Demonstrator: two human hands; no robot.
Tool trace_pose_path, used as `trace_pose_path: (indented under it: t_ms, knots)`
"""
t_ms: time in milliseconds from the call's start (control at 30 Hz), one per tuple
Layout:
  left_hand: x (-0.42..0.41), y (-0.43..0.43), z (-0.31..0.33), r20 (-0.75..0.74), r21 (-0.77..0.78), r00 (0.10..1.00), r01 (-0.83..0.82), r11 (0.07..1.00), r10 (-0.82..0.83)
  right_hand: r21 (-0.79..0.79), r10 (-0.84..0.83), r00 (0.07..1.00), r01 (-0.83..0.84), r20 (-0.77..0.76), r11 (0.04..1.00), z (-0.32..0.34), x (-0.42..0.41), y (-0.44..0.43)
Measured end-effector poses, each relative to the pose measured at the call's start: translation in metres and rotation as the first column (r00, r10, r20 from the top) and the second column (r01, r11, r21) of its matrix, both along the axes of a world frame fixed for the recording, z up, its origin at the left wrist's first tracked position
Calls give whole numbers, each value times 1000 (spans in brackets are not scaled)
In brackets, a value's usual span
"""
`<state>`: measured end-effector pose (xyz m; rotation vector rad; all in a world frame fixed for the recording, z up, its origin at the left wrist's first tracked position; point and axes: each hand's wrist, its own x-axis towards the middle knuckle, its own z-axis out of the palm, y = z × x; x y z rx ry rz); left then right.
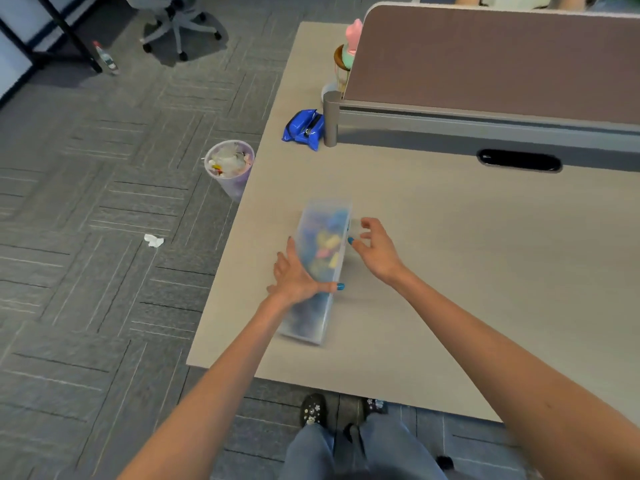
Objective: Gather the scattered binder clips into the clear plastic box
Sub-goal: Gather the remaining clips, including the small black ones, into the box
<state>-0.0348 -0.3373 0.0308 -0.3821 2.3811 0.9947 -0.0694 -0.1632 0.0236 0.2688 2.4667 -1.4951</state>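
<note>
The grey carpet (104, 202) fills the left of my view, and the pale wood-grain desk (450, 254) takes up the right, backed by a brown partition (485, 64) on a grey rail. Both my bare forearms reach forward from the bottom edge and converge on the clear plastic box (304, 322). The box lies lengthwise on the desk near its left edge, its long side running away from me and its outline smeared with blur.

My left hand (298, 275) is laid against the box's left wall. Its fingers are straight and point away from me, and the thumb hooks across the top, so I have the box clamped between thumb and palm. My right hand (377, 251) sits just beside the box's right wall, wrist bent and fingers spread and loosely curled, with nothing in it. I cannot tell whether its fingertips touch the plastic.

A translucent waste bin (230, 168) full of scraps stands on the floor against the desk's left edge. A blue packet (304, 129) lies by the partition post, its print too blurred to read.

Inside the box is a heap of binder clips (327, 242) in yellow, pink and blue. A crumpled tissue (154, 240) lies on the carpet, and a small bottle (105, 57) stands far off, its label too small to make out.
</note>
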Motion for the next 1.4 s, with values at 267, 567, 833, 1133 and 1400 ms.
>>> trace_pose_path:
  t_ms: [267,567,833,1133,1400]
  knots:
    - [7,10,-7,-31,-133,998,-63,989,59,-137,201,977,-189,77,972,-14,-21,-4]
    - [5,18,-11,-80,-253,996,-46,966,27,-262,214,974,-189,70,946,-20,-29,-2]
    - [-30,40,-3,-94,-297,953,248,922,-286,403,345,923,-255,-171,879,-17,-27,40]
    - [-103,125,8,-84,-375,641,689,621,-763,685,342,932,-173,-118,708,-29,-5,136]
    - [-152,203,5,-49,-482,455,769,420,-889,693,154,984,-49,-91,719,-33,-28,196]
